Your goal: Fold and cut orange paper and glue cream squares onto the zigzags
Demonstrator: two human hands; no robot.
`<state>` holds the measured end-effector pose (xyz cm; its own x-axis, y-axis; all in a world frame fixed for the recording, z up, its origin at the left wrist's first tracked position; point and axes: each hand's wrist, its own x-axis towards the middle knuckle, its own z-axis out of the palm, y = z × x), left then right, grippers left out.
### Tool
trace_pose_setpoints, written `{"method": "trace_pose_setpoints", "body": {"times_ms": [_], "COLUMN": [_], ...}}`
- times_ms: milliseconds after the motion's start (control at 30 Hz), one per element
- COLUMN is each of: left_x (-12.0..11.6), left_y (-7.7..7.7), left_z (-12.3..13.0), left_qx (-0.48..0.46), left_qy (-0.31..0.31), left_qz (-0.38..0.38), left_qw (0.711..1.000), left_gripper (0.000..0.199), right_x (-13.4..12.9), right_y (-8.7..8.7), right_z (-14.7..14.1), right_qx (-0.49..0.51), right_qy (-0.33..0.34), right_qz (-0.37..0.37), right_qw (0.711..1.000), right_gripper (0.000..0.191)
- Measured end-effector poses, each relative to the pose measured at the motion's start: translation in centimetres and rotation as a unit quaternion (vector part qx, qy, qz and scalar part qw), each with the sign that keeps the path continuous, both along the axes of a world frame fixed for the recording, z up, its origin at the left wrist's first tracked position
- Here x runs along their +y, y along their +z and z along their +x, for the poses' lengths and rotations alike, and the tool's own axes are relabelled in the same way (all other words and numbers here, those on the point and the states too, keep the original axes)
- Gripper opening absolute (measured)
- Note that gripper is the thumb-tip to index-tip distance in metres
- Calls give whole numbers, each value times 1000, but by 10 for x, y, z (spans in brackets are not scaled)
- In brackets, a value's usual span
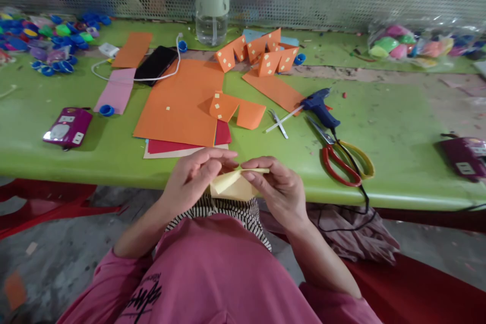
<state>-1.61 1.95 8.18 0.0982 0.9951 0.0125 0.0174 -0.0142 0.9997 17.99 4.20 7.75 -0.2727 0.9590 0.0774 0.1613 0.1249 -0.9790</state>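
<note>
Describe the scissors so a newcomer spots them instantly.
On the green table, right of the large orange sheet, lies a blue glue gun. The scissors lie just below it in view; unlike the gun, they have one red handle loop and one yellow.

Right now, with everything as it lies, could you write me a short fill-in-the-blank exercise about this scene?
1. The right hand pinches a sheet of paper coloured pale ____.
2. The scissors have one yellow handle and one ____ handle.
3. The glue gun has a dark ____ body.
4. The large top sheet of the paper pile is ____.

Missing words: yellow; red; blue; orange.
</note>
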Motion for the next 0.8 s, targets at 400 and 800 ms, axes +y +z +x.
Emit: {"method": "trace_pose_setpoints", "body": {"times_ms": [400,800], "left_x": [5,-3], "left_y": [-1,5], "left_z": [-1,-3], "left_qx": [209,199], "left_qy": [38,8], "left_qz": [195,80], "left_qw": [958,977], "left_gripper": [9,30], "right_x": [-6,-6], "right_y": [-2,-2], "right_z": [-2,-3], "right_qx": [35,-12], "right_qy": [43,-43], "right_qz": [-26,-8], "right_qw": [998,999], "right_gripper": [22,25]}}
